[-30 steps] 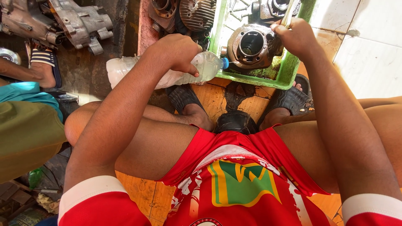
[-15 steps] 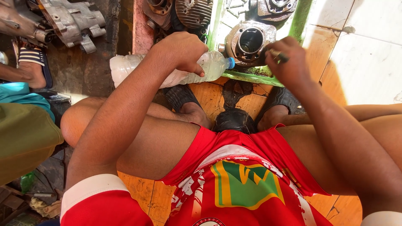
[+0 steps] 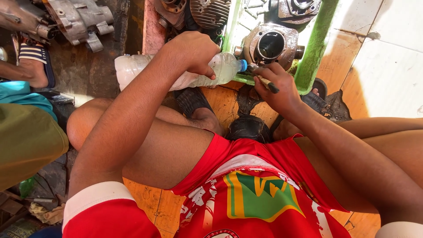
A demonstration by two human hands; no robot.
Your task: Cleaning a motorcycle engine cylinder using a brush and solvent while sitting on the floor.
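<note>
The left hand (image 3: 191, 53) is closed around a clear plastic bottle (image 3: 176, 72) lying sideways, blue cap toward the green tray (image 3: 315, 53). The right hand (image 3: 275, 88) pinches a thin dark tool (image 3: 266, 83) at the spout. Best squeeze gently so the cloudy liquid lands on the tool, just before the grey engine cylinder (image 3: 271, 44)

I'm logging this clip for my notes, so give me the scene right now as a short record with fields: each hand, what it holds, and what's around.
left hand: grips a clear plastic bottle lying sideways, blue cap toward the tray
right hand: holds a small dark-tipped tool at the bottle's cap
green tray: holds a metal engine cylinder and other parts
floor: orange tiles
far left: a grey engine casing
</note>
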